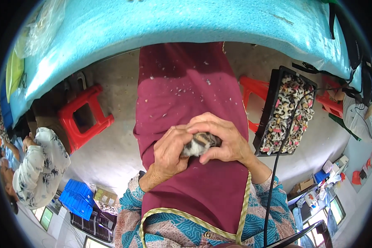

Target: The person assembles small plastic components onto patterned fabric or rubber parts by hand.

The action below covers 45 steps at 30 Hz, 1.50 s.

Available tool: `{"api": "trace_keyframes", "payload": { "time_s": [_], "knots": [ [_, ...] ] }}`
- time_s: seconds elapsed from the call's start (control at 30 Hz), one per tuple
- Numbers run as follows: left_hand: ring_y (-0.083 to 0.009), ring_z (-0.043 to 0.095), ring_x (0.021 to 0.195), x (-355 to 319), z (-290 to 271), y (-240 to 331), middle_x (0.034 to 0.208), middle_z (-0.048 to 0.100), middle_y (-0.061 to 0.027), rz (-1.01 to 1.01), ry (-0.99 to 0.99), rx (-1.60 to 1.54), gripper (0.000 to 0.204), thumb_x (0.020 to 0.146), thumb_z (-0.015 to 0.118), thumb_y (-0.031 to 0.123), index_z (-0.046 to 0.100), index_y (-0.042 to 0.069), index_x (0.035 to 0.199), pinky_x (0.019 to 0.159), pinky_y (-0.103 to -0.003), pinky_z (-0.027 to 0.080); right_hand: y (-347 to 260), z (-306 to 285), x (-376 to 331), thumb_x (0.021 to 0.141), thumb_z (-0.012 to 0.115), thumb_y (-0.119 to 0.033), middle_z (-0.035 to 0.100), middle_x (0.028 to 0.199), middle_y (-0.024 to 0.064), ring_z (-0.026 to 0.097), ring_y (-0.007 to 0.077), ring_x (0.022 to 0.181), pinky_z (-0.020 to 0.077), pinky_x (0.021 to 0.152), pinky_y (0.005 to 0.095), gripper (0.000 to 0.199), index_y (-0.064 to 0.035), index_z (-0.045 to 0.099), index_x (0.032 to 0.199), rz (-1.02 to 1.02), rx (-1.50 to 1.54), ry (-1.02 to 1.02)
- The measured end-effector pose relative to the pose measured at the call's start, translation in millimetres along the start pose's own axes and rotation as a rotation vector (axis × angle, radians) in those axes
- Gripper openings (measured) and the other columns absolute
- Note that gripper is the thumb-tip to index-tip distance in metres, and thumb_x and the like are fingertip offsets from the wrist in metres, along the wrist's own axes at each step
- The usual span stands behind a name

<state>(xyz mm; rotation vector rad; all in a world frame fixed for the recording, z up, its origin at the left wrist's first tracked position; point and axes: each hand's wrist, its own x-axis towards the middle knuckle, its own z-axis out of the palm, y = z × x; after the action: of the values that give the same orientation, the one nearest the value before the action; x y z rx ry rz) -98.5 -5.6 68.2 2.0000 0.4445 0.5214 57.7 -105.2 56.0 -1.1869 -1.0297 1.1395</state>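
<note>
Plush toy (200, 144) sits over the maroon apron (186, 95), pinched between both hands; its long axis runs left-right. Left hand (169, 153) clamps its left end, right hand (223, 140) curls closed over the top.

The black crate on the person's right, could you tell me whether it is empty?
No, the black crate is filled with small leopard-patterned plush pieces with pink spots.
</note>
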Motion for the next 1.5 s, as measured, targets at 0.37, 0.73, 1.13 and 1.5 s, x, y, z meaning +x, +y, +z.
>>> {"api": "trace_keyframes", "payload": {
  "time_s": [0.37, 0.73, 1.13, 1.5],
  "knots": [
    [-0.0328, 0.064, 0.081, -32.3, -25.0, 6.6, 0.083, 0.060, -0.0150, 0.355, 0.023, 0.020, 0.025, 0.062, 0.058, -0.006, 0.055, -0.003, 0.086, 0.065, -0.038, 0.056, -35.2, 39.7, -16.2, 0.052, 0.060, 0.014, 0.060, 0.076, 0.0081, 0.061, 0.0210, 0.065, 0.0506, 0.058, 0.0293, 0.024, -0.0029, 0.056, 0.069, -0.088, -0.172, 0.061],
    [-0.0323, 0.062, 0.076, -35.5, -27.8, -2.4, 0.084, 0.057, -0.0149, 0.357, 0.039, -0.081, 0.024, 0.060, 0.059, -0.005, 0.046, 0.000, 0.080, 0.064, -0.037, 0.053, -50.0, 52.7, -9.2, 0.051, 0.056, 0.017, 0.059, 0.078, 0.0094, 0.061, 0.0232, 0.068, 0.0516, 0.058, 0.0316, 0.031, -0.0015, 0.059, 0.075, -0.194, -0.387, 0.042],
    [-0.0311, 0.059, 0.075, -33.3, -37.7, -2.8, 0.088, 0.057, -0.0176, 0.452, -0.033, -0.033, 0.029, 0.051, 0.059, 0.011, 0.050, -0.002, 0.074, 0.061, -0.038, 0.052, -53.0, 51.6, -18.1, 0.055, 0.058, 0.013, 0.057, 0.079, 0.0076, 0.060, 0.0221, 0.067, 0.0505, 0.055, 0.0300, 0.028, -0.0027, 0.058, 0.078, -0.209, -0.433, 0.013],
    [-0.0284, 0.058, 0.066, -20.8, -8.3, -15.3, 0.084, 0.057, -0.0155, 0.415, 0.029, -0.023, 0.037, 0.060, 0.063, 0.004, 0.052, -0.002, 0.095, 0.056, -0.034, 0.050, -46.7, 43.5, -20.1, 0.057, 0.059, 0.011, 0.056, 0.081, 0.0075, 0.058, 0.0217, 0.067, 0.0482, 0.056, 0.0307, 0.027, -0.0031, 0.056, 0.079, -0.251, -0.559, 0.069]
  ]
}}
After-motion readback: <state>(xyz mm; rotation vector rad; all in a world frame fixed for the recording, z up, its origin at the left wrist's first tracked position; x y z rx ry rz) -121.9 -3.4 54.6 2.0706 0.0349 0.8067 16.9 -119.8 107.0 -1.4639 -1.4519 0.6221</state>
